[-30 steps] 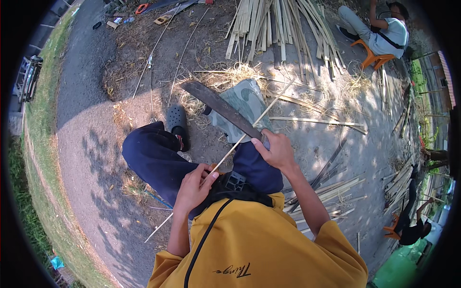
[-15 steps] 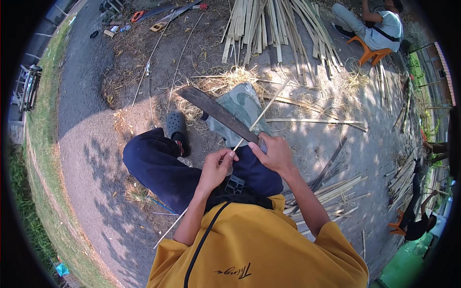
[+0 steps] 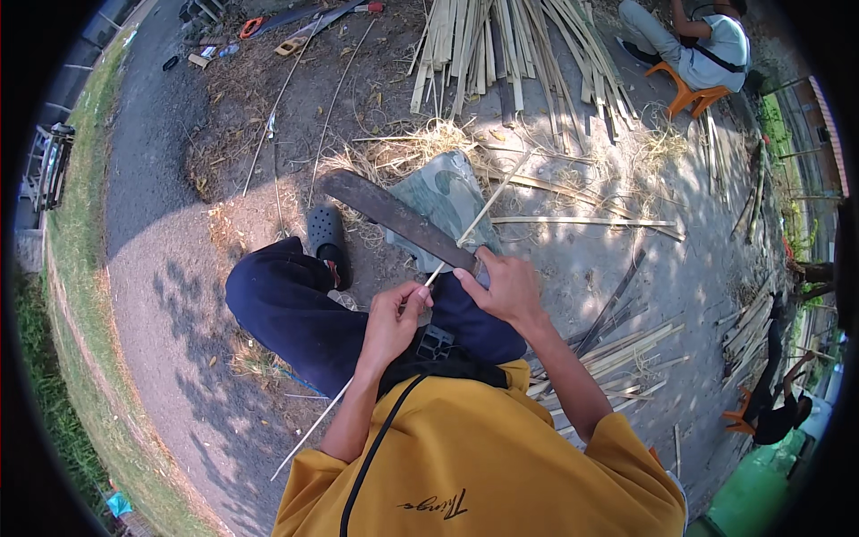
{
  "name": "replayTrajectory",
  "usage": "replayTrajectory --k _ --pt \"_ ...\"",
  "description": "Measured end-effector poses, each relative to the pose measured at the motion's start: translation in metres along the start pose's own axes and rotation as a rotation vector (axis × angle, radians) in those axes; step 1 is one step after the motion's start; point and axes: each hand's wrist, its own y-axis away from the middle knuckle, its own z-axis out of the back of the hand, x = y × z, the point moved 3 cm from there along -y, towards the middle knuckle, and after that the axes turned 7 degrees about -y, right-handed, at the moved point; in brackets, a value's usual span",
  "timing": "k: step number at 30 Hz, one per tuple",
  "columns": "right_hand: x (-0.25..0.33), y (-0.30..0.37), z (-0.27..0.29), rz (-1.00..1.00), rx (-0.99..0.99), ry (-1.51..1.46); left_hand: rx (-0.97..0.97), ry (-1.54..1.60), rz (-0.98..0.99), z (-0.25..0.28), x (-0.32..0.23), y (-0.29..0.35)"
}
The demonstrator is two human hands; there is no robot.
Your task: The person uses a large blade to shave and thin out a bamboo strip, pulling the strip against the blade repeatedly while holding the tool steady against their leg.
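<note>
My left hand [image 3: 394, 324] pinches a thin, pale bamboo strip [image 3: 490, 208] between thumb and fingers. The strip slants from far right across my lap, and its near end sticks out beyond my left forearm. In my right hand [image 3: 506, 285] is a machete [image 3: 386, 211], gripped by its handle, which the fingers mostly hide. Its dark, broad blade points to the far left and crosses over the strip just ahead of my left hand. A grey-green camouflage cloth [image 3: 443, 192] lies over my right leg, under the blade and strip.
Beyond my legs lie curly shavings [image 3: 429, 141] and a large fan of split bamboo slats [image 3: 488, 54]. More slats [image 3: 617, 358] lie at my right. Handsaws [image 3: 313, 31] rest at the far left. One person sits on an orange stool [image 3: 684, 94] at far right; another is at the right edge.
The strip has slid a little toward my lower left, with my left hand shifting slightly the same way. The machete blade has moved slightly left and now shows more of its flat side.
</note>
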Motion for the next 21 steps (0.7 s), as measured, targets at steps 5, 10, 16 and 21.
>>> replayTrajectory --k 5,10,16,21 --pt "0.003 0.000 0.001 0.009 0.036 -0.040 0.014 -0.021 0.046 -0.002 -0.008 -0.007" --pt "-0.007 -0.001 0.000 0.032 -0.024 -0.045 0.072 -0.002 0.055 0.006 0.010 0.008" --pt "-0.002 -0.001 0.002 0.005 -0.030 -0.067 0.073 0.049 0.039 0.007 0.013 0.013" --pt "0.003 -0.003 0.000 0.054 0.028 -0.031 0.018 0.004 0.027 0.003 0.000 0.003"
